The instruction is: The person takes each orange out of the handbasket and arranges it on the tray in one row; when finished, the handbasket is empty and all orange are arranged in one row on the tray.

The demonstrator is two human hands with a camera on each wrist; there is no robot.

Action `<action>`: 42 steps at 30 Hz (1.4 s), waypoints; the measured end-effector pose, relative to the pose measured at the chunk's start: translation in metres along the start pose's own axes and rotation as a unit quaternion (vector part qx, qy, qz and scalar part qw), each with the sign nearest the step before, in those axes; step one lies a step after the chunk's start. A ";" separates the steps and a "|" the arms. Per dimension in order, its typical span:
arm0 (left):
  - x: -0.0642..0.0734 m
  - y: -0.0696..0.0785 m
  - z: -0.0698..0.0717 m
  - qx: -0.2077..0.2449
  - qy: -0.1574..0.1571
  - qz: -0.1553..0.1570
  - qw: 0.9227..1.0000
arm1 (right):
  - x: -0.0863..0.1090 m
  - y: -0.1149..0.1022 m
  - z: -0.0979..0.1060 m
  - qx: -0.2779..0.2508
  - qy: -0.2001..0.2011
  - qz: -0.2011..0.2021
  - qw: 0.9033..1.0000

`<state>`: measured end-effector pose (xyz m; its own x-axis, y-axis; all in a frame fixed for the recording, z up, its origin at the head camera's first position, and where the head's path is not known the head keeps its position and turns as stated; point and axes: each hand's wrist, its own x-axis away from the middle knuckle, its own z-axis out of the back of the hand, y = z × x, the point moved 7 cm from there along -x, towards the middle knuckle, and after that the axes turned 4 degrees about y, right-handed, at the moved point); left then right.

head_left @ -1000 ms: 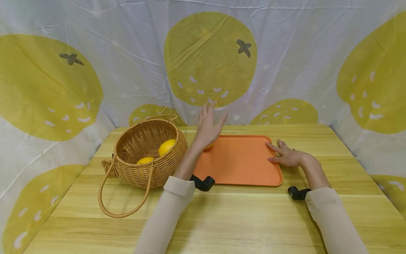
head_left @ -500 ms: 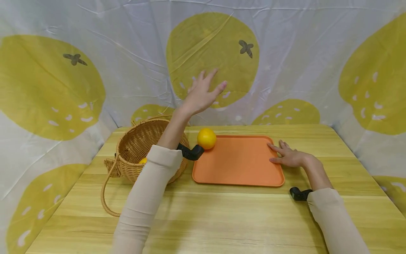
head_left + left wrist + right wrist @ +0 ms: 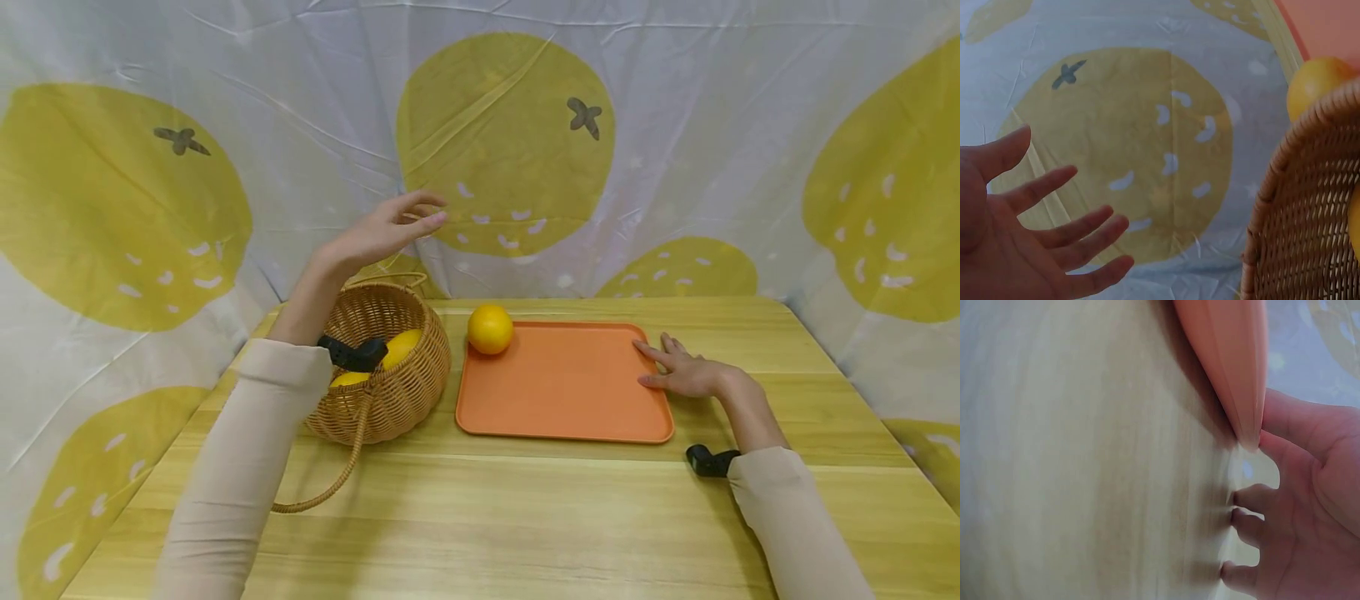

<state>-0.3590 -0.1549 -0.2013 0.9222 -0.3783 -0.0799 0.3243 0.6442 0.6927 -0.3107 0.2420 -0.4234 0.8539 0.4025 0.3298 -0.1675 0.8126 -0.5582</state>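
Note:
My left hand (image 3: 382, 232) is raised in the air over the back of the wicker basket (image 3: 408, 392), its fingers relaxed and spread, as the left wrist view shows, with nothing in them. Two yellow fruits, one a rounded fruit (image 3: 402, 346), lie inside the basket, partly hidden by the left wrist and rim. A yellow-orange orange (image 3: 490, 329) sits on the back left corner of the orange tray (image 3: 562, 383). My right hand (image 3: 686, 372) touches the tray's right edge with thumb and index finger; in the right wrist view its other fingertips rest on the table.
The wooden table (image 3: 540, 517) carries the basket left of the tray. A looped basket handle (image 3: 337, 483) hangs toward the front. Behind stands a pale cloth (image 3: 660, 150) printed with large yellow fruits. Black devices, one a wrist camera (image 3: 356, 356), are strapped to both wrists.
My left hand has lifted off from beside the orange at the tray's corner and swung up and left over the basket, uncovering the orange. The right hand stays at the tray's edge.

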 end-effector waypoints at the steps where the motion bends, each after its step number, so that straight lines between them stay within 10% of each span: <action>1: 0.003 -0.007 0.004 0.008 -0.002 0.003 1.000 | 0.000 0.000 0.000 0.001 0.000 0.000 1.000; 10: 0.024 -0.066 0.021 0.088 -0.073 0.003 0.993 | 0.001 -0.001 0.001 -0.001 -0.002 0.001 1.000; 17: 0.033 -0.098 -0.004 0.063 -0.245 0.022 0.967 | 0.001 0.000 0.000 0.008 -0.001 0.002 1.000; 25: 0.030 -0.115 -0.024 0.011 -0.318 0.059 0.946 | 0.001 0.000 0.001 0.007 0.000 0.003 1.000; 33: 0.026 -0.119 -0.035 0.010 -0.348 0.089 0.933 | -0.001 0.001 0.001 0.006 -0.003 0.003 1.000; 42: 0.024 -0.126 -0.039 -0.050 -0.329 0.104 0.937 | 0.000 0.000 0.000 0.003 -0.002 0.003 1.000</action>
<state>-0.3699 -0.2187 -0.3182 0.6487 -0.5450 0.5311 0.2015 0.7961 0.5707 -0.3107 0.2419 -0.4229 0.8509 0.4086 0.3303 -0.1749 0.8131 -0.5552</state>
